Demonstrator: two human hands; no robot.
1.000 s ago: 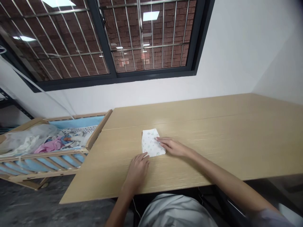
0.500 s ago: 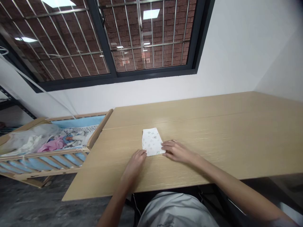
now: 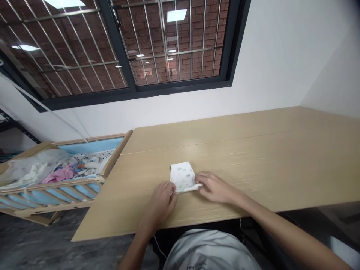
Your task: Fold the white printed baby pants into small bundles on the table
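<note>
Left hand [image 3: 160,202] and right hand [image 3: 215,188] pinch the near edge of the white cloth [image 3: 182,175], fingers together.

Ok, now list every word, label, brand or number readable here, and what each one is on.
No legible text anywhere.
Dark print on the person's pale shirt: too small and blurred to read.
The folded white cloth: only a small printed pattern, no readable words.
</note>
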